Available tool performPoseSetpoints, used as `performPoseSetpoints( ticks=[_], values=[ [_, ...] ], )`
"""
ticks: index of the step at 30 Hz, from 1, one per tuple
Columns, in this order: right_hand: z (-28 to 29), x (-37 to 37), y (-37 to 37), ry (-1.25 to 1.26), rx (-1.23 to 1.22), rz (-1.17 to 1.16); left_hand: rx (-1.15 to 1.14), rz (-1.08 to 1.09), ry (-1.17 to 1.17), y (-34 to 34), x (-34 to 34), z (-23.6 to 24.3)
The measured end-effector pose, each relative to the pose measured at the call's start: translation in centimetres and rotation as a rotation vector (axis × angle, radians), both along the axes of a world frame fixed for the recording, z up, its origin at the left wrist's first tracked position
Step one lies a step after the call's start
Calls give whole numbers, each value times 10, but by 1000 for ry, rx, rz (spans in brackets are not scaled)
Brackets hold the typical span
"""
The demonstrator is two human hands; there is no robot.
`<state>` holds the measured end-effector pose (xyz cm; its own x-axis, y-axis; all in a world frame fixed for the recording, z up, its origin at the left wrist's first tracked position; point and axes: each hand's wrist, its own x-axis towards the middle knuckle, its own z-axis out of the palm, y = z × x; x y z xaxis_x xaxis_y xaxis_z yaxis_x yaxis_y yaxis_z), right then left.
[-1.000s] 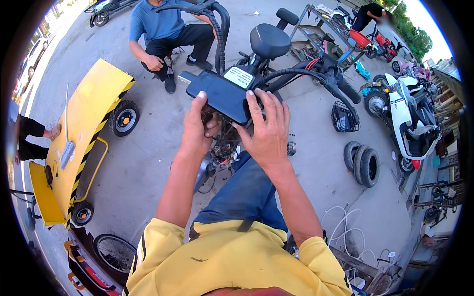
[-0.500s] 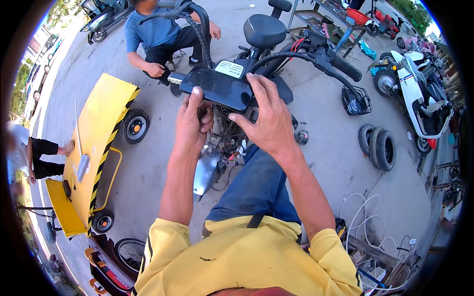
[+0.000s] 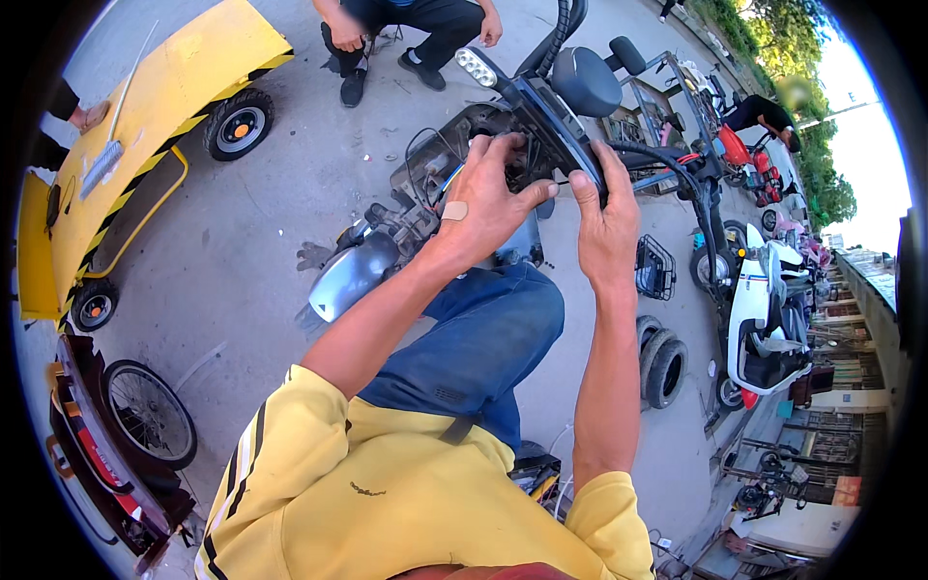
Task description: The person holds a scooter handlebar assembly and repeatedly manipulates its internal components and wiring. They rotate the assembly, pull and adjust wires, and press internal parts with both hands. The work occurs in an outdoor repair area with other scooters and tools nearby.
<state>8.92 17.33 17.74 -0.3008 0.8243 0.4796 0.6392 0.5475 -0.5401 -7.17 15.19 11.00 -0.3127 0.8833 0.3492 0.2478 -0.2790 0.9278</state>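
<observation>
A dark dashboard panel [image 3: 559,121] of an electric scooter stands tilted on edge in front of me, its wired underside turned left. My right hand [image 3: 607,217] grips the panel's near edge between thumb and fingers. The curled fingers of my left hand [image 3: 483,198] reach into the underside; the fingertips are partly hidden and what they hold cannot be made out. A tan plaster shows near that wrist. The headlight [image 3: 476,68] juts up at the far left end. Below the left forearm is a silver-grey body part [image 3: 353,275] of the scooter, beside loose wires.
Behind the panel is the seat [image 3: 587,82]. A yellow cart [image 3: 164,97] with a brush stands left, above a bicycle wheel [image 3: 150,414]. A person [image 3: 416,39] squats ahead. Right are a wire basket [image 3: 655,268], tyres [image 3: 665,372] and a white scooter [image 3: 759,324].
The panel has gone from lying flat to tilted up on edge. My left hand has moved from its near edge into the underside; my right remains on the panel. My view has turned right.
</observation>
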Motion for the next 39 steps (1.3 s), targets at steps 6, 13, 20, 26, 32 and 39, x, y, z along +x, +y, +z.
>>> performPoseSetpoints(
  ticks=[6,13,20,26,32,39],
  values=[
    [-12,2,-2,65,-43,-74,-136,17,89,6,-4,-3],
    [-4,-3,0,316,-139,-42,47,93,138,10,1,-6],
    [-4,-5,2,301,-133,-29,2,79,123,17,-10,-12],
    [-3,-3,0,242,-185,-42,-28,38,125,21,-10,-18],
    [-4,14,11,191,-176,12,26,-67,-90,16,-12,-21],
    [-3,10,9,211,-201,16,-47,-309,-752,24,-31,-46]
  ],
)
